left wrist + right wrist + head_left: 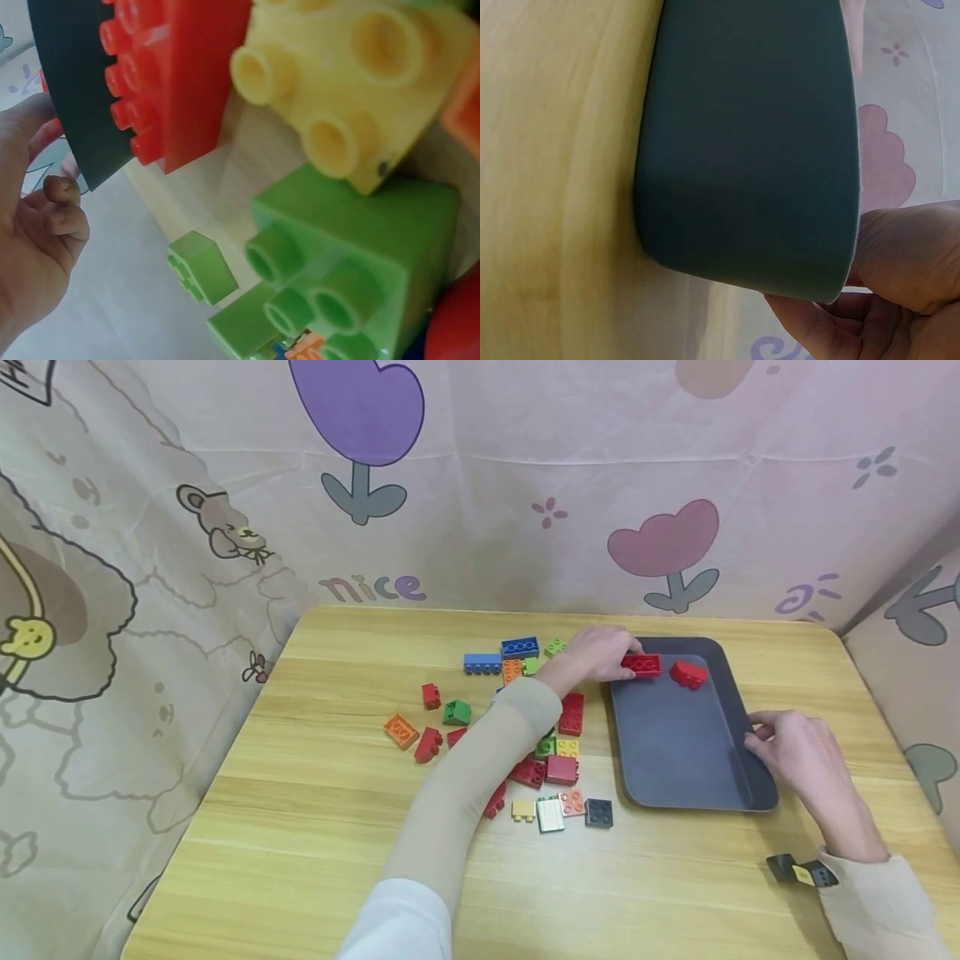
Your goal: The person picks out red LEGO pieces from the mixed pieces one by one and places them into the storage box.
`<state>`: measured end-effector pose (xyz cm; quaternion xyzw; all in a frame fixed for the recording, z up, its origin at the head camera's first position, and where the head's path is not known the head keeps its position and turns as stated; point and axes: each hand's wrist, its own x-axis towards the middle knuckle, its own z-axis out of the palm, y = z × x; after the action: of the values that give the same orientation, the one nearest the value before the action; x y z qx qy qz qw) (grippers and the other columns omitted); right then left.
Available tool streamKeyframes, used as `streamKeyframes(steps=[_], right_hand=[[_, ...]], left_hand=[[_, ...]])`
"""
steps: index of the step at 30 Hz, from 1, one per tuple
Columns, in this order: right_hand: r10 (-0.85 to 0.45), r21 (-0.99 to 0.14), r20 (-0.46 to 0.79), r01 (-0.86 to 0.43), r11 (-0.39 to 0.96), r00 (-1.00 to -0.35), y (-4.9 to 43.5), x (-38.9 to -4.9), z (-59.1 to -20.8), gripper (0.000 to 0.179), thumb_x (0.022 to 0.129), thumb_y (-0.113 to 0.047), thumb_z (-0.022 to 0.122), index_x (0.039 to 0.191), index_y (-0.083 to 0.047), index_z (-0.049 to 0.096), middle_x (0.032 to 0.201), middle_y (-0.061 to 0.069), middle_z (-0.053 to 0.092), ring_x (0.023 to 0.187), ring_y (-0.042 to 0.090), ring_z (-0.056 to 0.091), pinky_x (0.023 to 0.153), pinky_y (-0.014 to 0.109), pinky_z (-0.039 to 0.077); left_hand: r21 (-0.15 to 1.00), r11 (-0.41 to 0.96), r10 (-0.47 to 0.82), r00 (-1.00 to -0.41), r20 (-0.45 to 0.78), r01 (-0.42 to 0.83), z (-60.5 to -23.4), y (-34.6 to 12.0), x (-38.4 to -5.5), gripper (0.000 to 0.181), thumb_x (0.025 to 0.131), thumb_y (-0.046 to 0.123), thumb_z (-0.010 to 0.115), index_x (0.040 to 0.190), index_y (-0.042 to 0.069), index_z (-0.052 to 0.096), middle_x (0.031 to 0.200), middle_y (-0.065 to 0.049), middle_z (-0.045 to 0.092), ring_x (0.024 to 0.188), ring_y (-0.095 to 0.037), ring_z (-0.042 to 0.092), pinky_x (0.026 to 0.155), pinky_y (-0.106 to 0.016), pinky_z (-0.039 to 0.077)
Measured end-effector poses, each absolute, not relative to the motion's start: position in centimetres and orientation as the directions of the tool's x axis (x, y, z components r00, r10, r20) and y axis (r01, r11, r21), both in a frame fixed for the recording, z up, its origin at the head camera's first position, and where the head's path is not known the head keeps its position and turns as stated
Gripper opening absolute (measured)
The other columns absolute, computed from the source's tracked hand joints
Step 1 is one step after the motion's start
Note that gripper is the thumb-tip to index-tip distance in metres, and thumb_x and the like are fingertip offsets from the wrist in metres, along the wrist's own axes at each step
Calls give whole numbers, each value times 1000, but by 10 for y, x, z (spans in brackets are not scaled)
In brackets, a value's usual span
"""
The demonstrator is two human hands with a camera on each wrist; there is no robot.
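My left hand (600,653) reaches over the left rim of a dark grey tray (678,752) near its far corner. Its fingertips pinch a red building brick (643,666) just inside the tray, with the brick's hollow side showing. Another red brick (688,674), curved on top, lies on the tray floor to the right. At the tray's right side my right hand (801,750) grips the rim. In the right wrist view, the right hand's thumb and fingers (806,319) close around the rim at the tray's corner (765,165).
Left of the tray, several loose bricks spread over the wooden table (300,760). Among them are a blue brick (482,663), an orange brick (401,732), a green brick (457,712) and a black brick (598,812). The left forearm covers part of the pile. Printed cloth (495,527) hangs behind.
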<state>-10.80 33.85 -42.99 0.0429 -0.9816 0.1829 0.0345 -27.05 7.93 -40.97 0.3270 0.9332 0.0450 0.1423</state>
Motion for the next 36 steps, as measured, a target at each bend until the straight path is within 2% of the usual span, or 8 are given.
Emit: streamKeyframes(steps=[8, 15, 28, 36], right_hand=[[-67, -360, 76, -90, 929, -995, 339, -108, -430, 32, 85, -1, 74, 112, 16, 70, 83, 25, 77, 67, 38, 70, 57, 39, 43], [-61, -362, 77, -85, 928, -995, 338, -107, -430, 33, 85, -3, 71, 112, 16, 71, 84, 25, 77, 63, 30, 67, 55, 32, 39], [-65, -357, 81, -90, 930, -995, 338, -108, -429, 32, 85, -2, 73, 111, 16, 71, 84, 26, 76, 63, 30, 67, 55, 35, 40], [-65, -358, 80, -90, 929, -995, 338, -108, -429, 31, 85, -1, 75, 111, 16, 71, 83, 25, 76, 65, 32, 68, 57, 38, 42]], left_hand=[[168, 791, 611, -752, -248, 588, -414, 77, -272, 52, 100, 45, 70, 149, 31, 61, 149, 10, 63, 124, -8, 58, 110, -25, 48], [132, 782, 621, -742, -252, 609, -417, 76, -272, 51, 100, 45, 70, 148, 29, 62, 144, 8, 66, 118, -9, 60, 106, -25, 49], [102, 790, 607, -746, -273, 605, -415, 80, -273, 49, 102, 43, 68, 148, 29, 61, 145, 8, 66, 120, -8, 60, 108, -25, 49], [61, 788, 606, -752, -260, 613, -415, 81, -270, 51, 102, 43, 68, 150, 28, 59, 142, 7, 67, 116, -8, 59, 106, -25, 50]])
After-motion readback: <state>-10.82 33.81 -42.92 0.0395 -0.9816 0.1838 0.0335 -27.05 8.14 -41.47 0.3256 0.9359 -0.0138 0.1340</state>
